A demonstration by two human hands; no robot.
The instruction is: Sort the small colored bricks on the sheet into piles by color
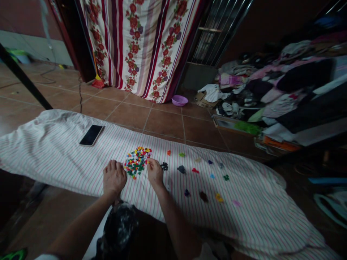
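A heap of small many-coloured pieces (137, 160) lies on the striped cloth (81, 162); they are too small to name exactly. My left hand (115, 177) rests palm down just left of the heap, its fingers stretched out and holding nothing. At the heap's right edge, my right hand (155, 173) pinches what looks like a small yellow piece (148, 162) between thumb and fingertips. To its right are little groups sorted by colour, among them black pieces (164, 166), dark grey pieces (181, 169), red pieces (195, 170) and yellow pieces (219, 197).
A phone (91, 135) lies on the cloth at the left. Below the near edge hangs a black plastic bag (120, 227). Beyond, on the tiled floor, are a purple basin (179, 100), a broom (98, 81) and a large pile of clothes (271, 83).
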